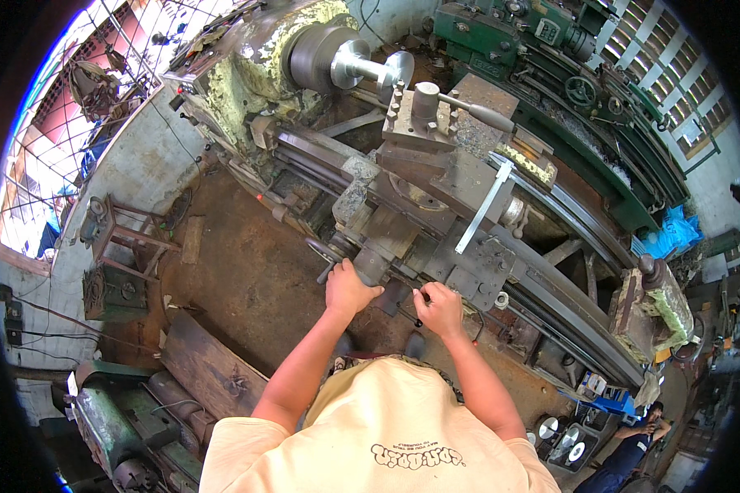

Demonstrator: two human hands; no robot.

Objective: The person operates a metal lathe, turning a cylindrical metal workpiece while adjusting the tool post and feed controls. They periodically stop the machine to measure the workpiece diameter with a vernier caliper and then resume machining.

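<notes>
In front of me is a large lathe with a worn, paint-flaked headstock [259, 70]. Its chuck [316, 62] grips a shiny, spool-shaped metal workpiece [370, 66]. My left hand [349, 289] is closed at the carriage handwheel [335, 251], beside a round metal dial [372, 264]; its fingertips are partly hidden. At the carriage's front, my right hand [441, 309] is closed round a small lever [422, 296]. A silver caliper [485, 205] lies across the carriage, past my right hand. Farther off, the tool post [423, 115] carries a long handle [481, 113].
A green lathe [551, 107] stands behind, with a blue plastic bag [672, 234] near its end. The tailstock [654, 308] is at right. Lower right, a person in dark clothes [625, 456] is beside trays of parts [563, 444]. A green machine [131, 427] stands lower left.
</notes>
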